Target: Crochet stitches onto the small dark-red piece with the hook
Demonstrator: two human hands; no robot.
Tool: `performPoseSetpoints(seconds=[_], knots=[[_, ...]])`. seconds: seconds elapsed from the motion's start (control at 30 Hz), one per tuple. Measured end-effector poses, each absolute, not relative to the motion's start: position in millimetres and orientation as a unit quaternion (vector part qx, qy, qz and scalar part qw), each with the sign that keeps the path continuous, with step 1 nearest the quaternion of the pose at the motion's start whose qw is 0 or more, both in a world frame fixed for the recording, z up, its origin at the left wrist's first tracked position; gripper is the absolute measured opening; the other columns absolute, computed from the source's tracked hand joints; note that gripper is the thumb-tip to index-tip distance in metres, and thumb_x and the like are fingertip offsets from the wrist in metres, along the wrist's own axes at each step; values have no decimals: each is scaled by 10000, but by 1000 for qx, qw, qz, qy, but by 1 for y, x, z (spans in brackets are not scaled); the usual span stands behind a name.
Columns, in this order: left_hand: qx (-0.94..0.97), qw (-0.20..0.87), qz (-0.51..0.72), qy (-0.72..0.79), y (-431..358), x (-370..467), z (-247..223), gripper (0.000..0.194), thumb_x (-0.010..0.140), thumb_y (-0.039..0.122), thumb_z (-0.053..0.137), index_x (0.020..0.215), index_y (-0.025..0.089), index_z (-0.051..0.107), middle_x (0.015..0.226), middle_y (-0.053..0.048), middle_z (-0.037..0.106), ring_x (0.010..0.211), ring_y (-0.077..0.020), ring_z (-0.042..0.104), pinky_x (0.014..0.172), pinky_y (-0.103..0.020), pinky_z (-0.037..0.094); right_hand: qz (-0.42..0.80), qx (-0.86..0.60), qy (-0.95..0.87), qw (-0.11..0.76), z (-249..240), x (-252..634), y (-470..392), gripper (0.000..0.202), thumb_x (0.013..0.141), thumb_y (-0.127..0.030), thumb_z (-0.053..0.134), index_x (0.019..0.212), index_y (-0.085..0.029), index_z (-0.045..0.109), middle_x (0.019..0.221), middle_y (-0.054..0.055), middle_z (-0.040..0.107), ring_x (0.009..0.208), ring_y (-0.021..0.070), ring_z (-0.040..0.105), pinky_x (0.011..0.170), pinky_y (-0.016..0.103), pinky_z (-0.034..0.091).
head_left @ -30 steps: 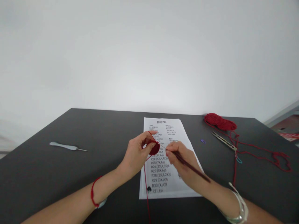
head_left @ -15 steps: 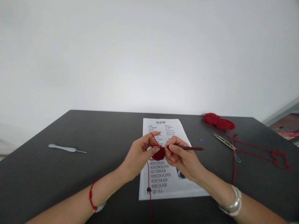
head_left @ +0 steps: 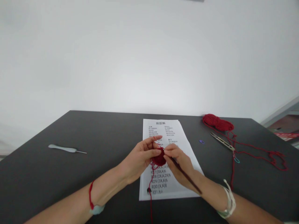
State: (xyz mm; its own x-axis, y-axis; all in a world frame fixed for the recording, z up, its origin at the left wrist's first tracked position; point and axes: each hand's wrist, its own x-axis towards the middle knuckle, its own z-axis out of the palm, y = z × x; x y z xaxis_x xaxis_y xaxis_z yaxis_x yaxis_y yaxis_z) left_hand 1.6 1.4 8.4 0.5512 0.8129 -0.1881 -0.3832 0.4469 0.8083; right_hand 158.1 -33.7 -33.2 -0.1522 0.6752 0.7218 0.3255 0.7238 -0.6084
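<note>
Between thumb and fingers, my left hand (head_left: 144,152) pinches a small dark red crocheted piece (head_left: 159,158). Red yarn (head_left: 150,193) runs over its raised index finger, and a strand hangs down past the paper's lower edge. My right hand (head_left: 178,161) is closed on a crochet hook with a dark brown handle (head_left: 187,177), which slants down to the right across the palm. The hook's tip is at the upper right edge of the red piece, partly hidden by fingers. Both hands are over a printed white sheet (head_left: 161,189).
A grey-handled hook (head_left: 66,149) lies at the left of the dark table (head_left: 105,124). To the right are a purple stitch marker (head_left: 201,142), thread snips (head_left: 221,141) with a teal loop (head_left: 236,159), a red yarn skein (head_left: 218,122) and loose yarn strands (head_left: 259,147).
My right hand has turned, so the brown hook has swung from nearly level to a steep slant with its handle end down. The red piece sits slightly lower. The view has shifted a little.
</note>
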Motion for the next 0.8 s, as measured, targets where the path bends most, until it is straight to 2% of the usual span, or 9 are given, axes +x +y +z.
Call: performPoseSetpoints(seconds=[0.13, 0.2, 0.43, 0.8], knots=[[409, 770, 383, 306, 6, -2, 9, 475, 637, 86, 727, 1096, 142, 617, 726, 15, 623, 658, -92, 567, 674, -236, 425, 487, -292, -565, 599, -28, 164, -29, 51, 898, -230, 526, 853, -241, 504, 691, -45, 513, 492, 87, 439, 438, 205, 358], [444, 743, 386, 319, 8, -3, 9, 478, 645, 90, 713, 1108, 147, 613, 726, 16, 623, 653, -94, 556, 663, -240, 411, 539, -270, -530, 596, -26, 167, -28, 64, 885, -241, 561, 837, -231, 520, 640, -55, 504, 482, 82, 432, 437, 198, 339], [478, 717, 377, 339, 8, -4, 10, 460, 662, 135, 720, 1108, 159, 610, 710, 31, 609, 629, -87, 535, 625, -238, 386, 514, -296, -554, 585, -25, 169, -31, 75, 862, -218, 607, 826, -225, 542, 667, -46, 514, 515, 85, 451, 462, 207, 361], [513, 710, 338, 344, 13, -9, 14, 419, 662, 104, 708, 1071, 143, 624, 690, 36, 602, 605, -81, 537, 592, -229, 385, 419, -348, -624, 560, -16, 178, -36, 73, 824, -184, 623, 773, -213, 580, 772, 0, 561, 594, 105, 465, 501, 237, 368]])
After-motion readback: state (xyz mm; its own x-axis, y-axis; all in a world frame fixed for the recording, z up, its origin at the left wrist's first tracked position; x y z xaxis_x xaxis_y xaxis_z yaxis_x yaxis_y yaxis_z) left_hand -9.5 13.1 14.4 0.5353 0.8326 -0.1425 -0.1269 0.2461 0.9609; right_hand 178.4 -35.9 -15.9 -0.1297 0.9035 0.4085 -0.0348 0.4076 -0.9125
